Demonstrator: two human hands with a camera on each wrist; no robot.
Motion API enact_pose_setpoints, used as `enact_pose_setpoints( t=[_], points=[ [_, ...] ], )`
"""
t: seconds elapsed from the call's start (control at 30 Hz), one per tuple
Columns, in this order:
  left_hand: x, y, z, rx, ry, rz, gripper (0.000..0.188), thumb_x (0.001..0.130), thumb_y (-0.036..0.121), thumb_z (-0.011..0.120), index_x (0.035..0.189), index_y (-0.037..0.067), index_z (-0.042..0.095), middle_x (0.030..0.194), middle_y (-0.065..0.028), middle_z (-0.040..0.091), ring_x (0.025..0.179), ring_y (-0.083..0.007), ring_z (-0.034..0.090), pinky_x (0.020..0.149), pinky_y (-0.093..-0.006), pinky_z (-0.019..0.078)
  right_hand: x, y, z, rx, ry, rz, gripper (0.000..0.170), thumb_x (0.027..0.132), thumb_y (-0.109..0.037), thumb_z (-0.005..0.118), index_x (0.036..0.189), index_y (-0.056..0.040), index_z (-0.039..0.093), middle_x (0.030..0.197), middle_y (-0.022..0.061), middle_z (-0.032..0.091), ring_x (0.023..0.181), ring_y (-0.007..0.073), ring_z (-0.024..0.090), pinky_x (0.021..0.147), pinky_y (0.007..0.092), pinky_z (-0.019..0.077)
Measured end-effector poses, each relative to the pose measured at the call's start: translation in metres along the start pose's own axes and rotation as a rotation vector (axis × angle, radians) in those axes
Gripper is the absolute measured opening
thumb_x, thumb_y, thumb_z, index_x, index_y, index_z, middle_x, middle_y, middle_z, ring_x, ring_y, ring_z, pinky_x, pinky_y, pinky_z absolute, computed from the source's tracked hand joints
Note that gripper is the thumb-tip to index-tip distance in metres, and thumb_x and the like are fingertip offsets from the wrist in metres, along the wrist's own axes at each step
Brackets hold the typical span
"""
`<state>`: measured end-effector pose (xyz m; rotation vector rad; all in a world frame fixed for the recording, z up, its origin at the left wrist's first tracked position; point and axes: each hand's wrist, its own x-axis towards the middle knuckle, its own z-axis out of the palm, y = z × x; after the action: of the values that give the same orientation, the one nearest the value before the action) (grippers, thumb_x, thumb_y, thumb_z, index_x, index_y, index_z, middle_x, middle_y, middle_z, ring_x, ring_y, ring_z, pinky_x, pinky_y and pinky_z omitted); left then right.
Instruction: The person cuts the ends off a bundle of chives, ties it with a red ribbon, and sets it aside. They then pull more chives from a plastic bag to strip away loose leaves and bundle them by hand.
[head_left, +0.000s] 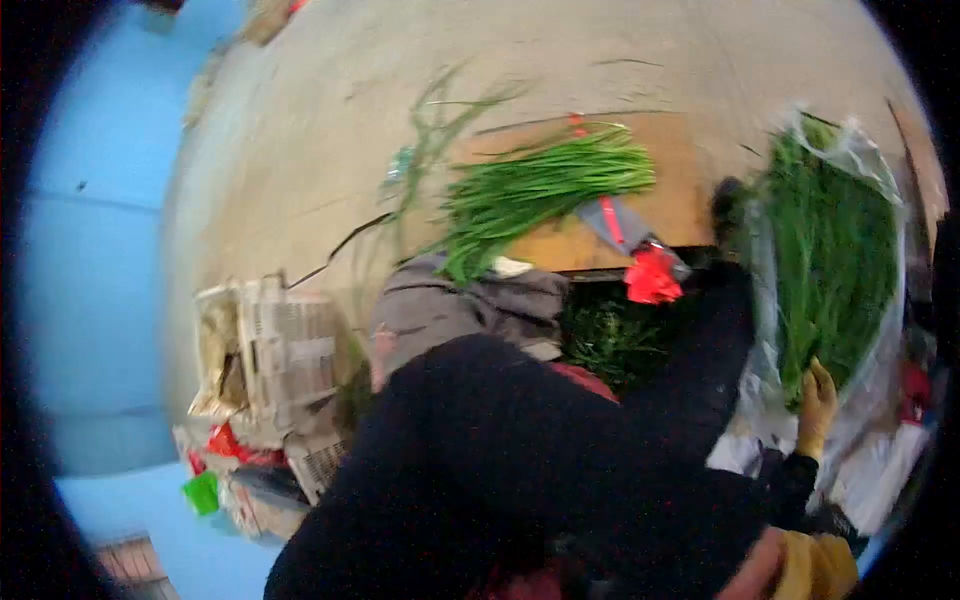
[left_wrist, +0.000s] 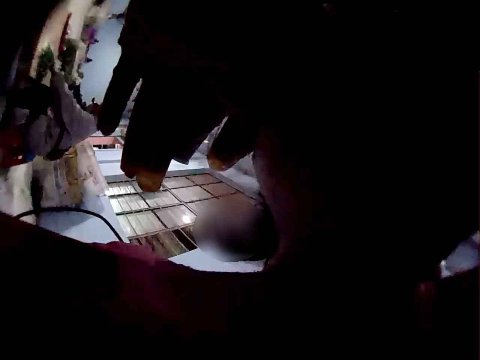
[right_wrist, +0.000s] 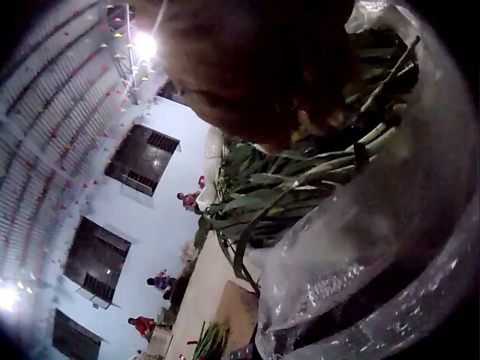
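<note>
My right hand (head_left: 818,405), in a yellowish covering with a dark cuff, touches the lower end of long green leafy stems (head_left: 835,260) inside a clear plastic bag (head_left: 762,330). In the right wrist view the hand (right_wrist: 262,67) is dark and blurred over the greens (right_wrist: 262,187), its fingertips among the stems; no firm grip shows. My left hand (head_left: 815,570), also yellowish, is at the bottom right of the head view, away from the greens. The left wrist view shows its dark fingers (left_wrist: 150,176) spread and loosely bent, with nothing visible between them.
A bundle of green stems (head_left: 550,180) lies on a wooden board (head_left: 675,135), beside a red ribbon bunch (head_left: 653,277). Dark greens (head_left: 610,335) are below the board. Pale crates (head_left: 285,345) stand at the left by a blue wall (head_left: 100,260). My dark-clothed legs (head_left: 480,430) fill the lower middle.
</note>
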<state>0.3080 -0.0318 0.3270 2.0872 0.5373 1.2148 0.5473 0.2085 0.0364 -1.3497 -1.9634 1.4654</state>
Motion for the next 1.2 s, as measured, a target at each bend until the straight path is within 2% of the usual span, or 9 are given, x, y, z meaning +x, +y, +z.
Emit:
enact_pose_setpoints(
  t=[0.23,0.4,0.53,0.63,0.7,0.9,0.93,1.03,1.2],
  points=[
    [-0.007,0.013,-0.001,-0.035,-0.031,-0.029,0.033,0.082,0.037,0.061,0.096,0.007,0.062,0.082,-0.0129,0.062,0.079,-0.0340,0.060,0.068,-0.0432,0.0469,-0.012,0.035,-0.046,-0.035,0.180,-0.175,0.045,0.086,-0.006,0.062,0.129,-0.0005,0.049,0.117,0.0104,0.058,0.104,0.0161,0.055,0.092,0.0300,0.0437],
    [-0.005,0.010,-0.007,-0.060,-0.089,-0.059,0.033,0.080,0.038,0.062,0.091,0.008,0.063,0.075,-0.0139,0.062,0.073,-0.0360,0.061,0.061,-0.0440,0.0478,-0.013,0.093,-0.042,-0.493,0.240,-0.059,0.045,0.076,-0.012,0.070,0.119,-0.0016,0.057,0.114,0.0146,0.060,0.101,0.0257,0.059,0.085,0.0362,0.0480],
    [-0.036,-0.022,-0.030,-0.127,-0.047,-0.588,0.033,0.076,0.033,0.067,0.093,0.005,0.064,0.074,-0.0180,0.061,0.071,-0.0370,0.061,0.061,-0.0444,0.0489,-0.018,0.031,-0.015,-0.878,0.257,-0.059,0.034,0.075,-0.027,0.067,0.099,-0.0038,0.065,0.093,0.0213,0.065,0.090,0.0368,0.061,0.077,0.0427,0.0481],
    [-0.083,-0.054,-0.031,-0.028,0.162,-0.615,0.036,0.080,0.029,0.066,0.102,0.001,0.064,0.084,-0.0163,0.065,0.075,-0.0307,0.064,0.067,-0.0360,0.0504,-0.016,0.027,-0.007,-0.820,0.309,0.072,0.033,0.074,-0.026,0.065,0.094,-0.0006,0.066,0.084,0.0211,0.066,0.083,0.0364,0.063,0.075,0.0415,0.0488],
    [-0.105,-0.052,-0.034,-0.253,0.185,-0.939,0.037,0.082,0.009,0.070,0.115,-0.004,0.058,0.100,-0.0072,0.067,0.093,-0.0121,0.061,0.081,-0.0275,0.0492,-0.025,-0.003,0.004,-0.797,0.306,0.107,0.031,0.074,-0.025,0.064,0.094,-0.0010,0.066,0.085,0.0205,0.066,0.082,0.0344,0.063,0.074,0.0400,0.0489],
    [-0.143,-0.046,-0.032,-0.457,0.381,-1.117,0.038,0.085,0.010,0.065,0.119,-0.006,0.055,0.104,-0.0088,0.065,0.096,-0.0130,0.060,0.085,-0.0262,0.0481,-0.025,-0.011,0.020,-0.497,0.159,0.020,0.029,0.076,-0.027,0.064,0.087,-0.0008,0.068,0.084,0.0173,0.067,0.079,0.0316,0.064,0.074,0.0391,0.0486],
    [-0.145,-0.045,-0.033,-0.496,0.402,-1.151,0.039,0.086,0.009,0.064,0.120,-0.006,0.054,0.106,-0.0085,0.065,0.097,-0.0130,0.060,0.086,-0.0262,0.0476,-0.024,-0.013,0.020,-0.238,0.101,0.206,0.038,0.080,-0.034,0.064,0.095,0.0011,0.066,0.090,0.0150,0.068,0.086,0.0255,0.063,0.078,0.0369,0.0473],
    [-0.146,-0.042,-0.034,-0.448,0.377,-1.168,0.040,0.087,0.007,0.062,0.123,-0.006,0.051,0.109,-0.0085,0.063,0.098,-0.0130,0.059,0.087,-0.0264,0.0476,-0.020,-0.008,0.034,0.065,0.212,0.149,0.051,0.082,-0.038,0.065,0.110,0.0032,0.060,0.101,0.0159,0.066,0.097,0.0224,0.060,0.085,0.0344,0.0452],
    [-0.154,-0.046,-0.022,-0.608,0.489,-1.135,0.037,0.087,0.005,0.062,0.121,-0.006,0.053,0.108,-0.0080,0.063,0.099,-0.0122,0.058,0.088,-0.0255,0.0463,-0.021,-0.047,0.050,-0.188,-0.137,0.221,0.067,0.073,-0.040,0.075,0.122,0.0005,0.054,0.112,0.0179,0.063,0.104,0.0283,0.059,0.092,0.0333,0.0433]
  ],
)
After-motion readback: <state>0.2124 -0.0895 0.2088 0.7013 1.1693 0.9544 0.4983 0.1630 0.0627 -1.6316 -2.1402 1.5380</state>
